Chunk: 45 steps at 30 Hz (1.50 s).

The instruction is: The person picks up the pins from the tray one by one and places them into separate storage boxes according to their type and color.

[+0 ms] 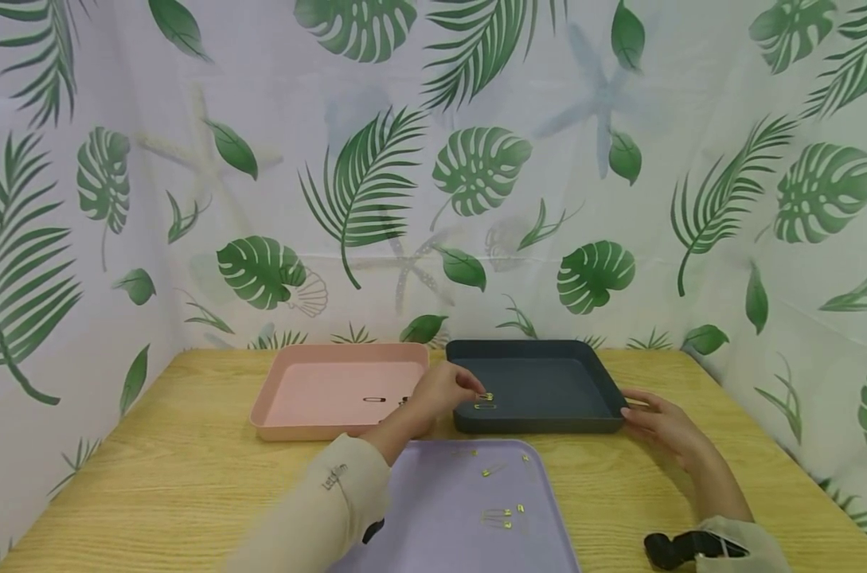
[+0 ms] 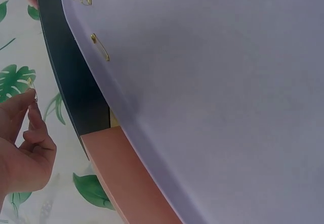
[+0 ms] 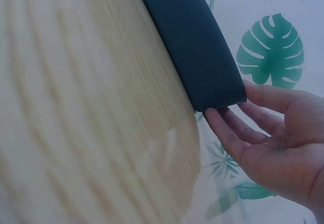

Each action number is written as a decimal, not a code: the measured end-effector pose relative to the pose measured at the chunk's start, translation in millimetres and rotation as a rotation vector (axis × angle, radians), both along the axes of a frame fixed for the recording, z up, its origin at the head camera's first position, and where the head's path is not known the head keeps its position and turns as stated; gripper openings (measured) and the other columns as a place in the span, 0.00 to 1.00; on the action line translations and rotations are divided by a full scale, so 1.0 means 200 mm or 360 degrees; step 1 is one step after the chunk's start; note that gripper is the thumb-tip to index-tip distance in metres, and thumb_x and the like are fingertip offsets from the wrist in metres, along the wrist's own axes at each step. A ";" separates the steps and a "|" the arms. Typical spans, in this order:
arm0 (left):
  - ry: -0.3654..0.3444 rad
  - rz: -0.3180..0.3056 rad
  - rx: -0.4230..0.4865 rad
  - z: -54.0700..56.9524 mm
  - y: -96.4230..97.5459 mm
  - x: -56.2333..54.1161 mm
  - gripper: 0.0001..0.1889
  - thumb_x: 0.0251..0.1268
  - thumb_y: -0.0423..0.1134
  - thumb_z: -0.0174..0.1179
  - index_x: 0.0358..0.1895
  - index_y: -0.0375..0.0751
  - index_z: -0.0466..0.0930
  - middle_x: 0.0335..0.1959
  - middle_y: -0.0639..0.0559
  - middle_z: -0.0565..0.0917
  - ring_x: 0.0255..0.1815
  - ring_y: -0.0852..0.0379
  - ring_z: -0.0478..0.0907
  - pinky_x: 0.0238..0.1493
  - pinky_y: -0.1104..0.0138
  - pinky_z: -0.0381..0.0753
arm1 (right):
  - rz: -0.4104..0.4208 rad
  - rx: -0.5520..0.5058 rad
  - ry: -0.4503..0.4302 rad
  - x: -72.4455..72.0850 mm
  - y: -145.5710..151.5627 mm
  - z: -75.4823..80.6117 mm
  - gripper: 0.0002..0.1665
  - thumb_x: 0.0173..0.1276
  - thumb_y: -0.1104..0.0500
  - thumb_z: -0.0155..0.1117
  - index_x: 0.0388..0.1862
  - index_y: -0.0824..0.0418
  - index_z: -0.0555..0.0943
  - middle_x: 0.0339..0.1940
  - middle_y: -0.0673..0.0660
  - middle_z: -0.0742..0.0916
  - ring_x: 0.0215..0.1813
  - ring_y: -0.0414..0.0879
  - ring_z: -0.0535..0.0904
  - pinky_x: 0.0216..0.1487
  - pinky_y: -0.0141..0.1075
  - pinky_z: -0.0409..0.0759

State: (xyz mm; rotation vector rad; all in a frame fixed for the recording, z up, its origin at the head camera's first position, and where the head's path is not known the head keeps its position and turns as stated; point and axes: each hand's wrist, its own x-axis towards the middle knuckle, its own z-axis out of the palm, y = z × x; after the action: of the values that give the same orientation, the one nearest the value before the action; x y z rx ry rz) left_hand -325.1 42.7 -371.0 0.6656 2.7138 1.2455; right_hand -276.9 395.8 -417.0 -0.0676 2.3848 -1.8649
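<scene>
- Lilac tray (image 1: 540,549) sits closest on the table (image 1: 154,454), loose gold pins (image 1: 486,473) scattered toward its far right part.
- Left hand (image 1: 439,390) has a gold safety pin (image 1: 486,396) pinched at its fingertips, just past them to the right, at the dark tray's left end. Pin's long axis runs roughly left-right from the head view.
- Another gold pin (image 1: 486,407) lies just nearer in the dark tray (image 1: 540,426).
- Right hand (image 1: 665,430) only touches that tray's right end, fingers fairly straight; left's way closer to the pins.
- Pink tray (image 1: 318,432) is left, dark pins (image 1: 374,399) inside, the left forearm partly blocking some.
</scene>
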 end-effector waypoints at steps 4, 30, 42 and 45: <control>0.0020 0.0006 -0.0013 -0.01 0.02 -0.03 0.04 0.55 0.31 0.63 0.32 0.42 0.86 0.28 0.56 0.83 0.33 0.60 0.76 0.35 0.69 0.75 | -0.0008 -0.0016 -0.0003 0.00 0.00 -0.01 0.37 0.70 0.60 0.54 0.68 0.76 0.50 0.59 0.71 0.70 0.46 0.38 0.77 0.52 0.39 0.73; 0.0099 -0.0027 -0.0102 -0.09 0.11 -0.14 0.05 0.56 0.30 0.62 0.33 0.40 0.86 0.27 0.55 0.84 0.30 0.60 0.79 0.31 0.72 0.74 | 0.0057 -0.0042 0.0052 -0.01 0.02 -0.03 0.35 0.71 0.62 0.51 0.68 0.77 0.48 0.59 0.72 0.69 0.47 0.39 0.77 0.52 0.39 0.74; 0.0014 0.0011 -0.0081 -0.11 0.11 -0.17 0.04 0.56 0.31 0.62 0.32 0.41 0.86 0.28 0.55 0.84 0.31 0.60 0.78 0.32 0.71 0.75 | 0.0057 -0.0021 0.0051 -0.01 0.02 -0.02 0.36 0.71 0.60 0.51 0.68 0.77 0.48 0.61 0.76 0.65 0.47 0.38 0.77 0.52 0.39 0.74; 0.0021 0.0019 -0.0097 -0.11 0.12 -0.17 0.04 0.57 0.31 0.62 0.32 0.41 0.86 0.28 0.55 0.84 0.30 0.60 0.78 0.31 0.71 0.75 | 0.0052 -0.0021 0.0048 -0.01 0.02 -0.02 0.36 0.71 0.60 0.51 0.68 0.77 0.48 0.61 0.76 0.65 0.46 0.38 0.77 0.52 0.39 0.74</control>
State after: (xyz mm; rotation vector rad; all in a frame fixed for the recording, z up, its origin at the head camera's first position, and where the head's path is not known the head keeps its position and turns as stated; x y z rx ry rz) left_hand -358.8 65.8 -393.5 0.6539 2.7580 1.1601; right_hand -278.5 399.7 -421.2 -0.1358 2.3764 -1.8782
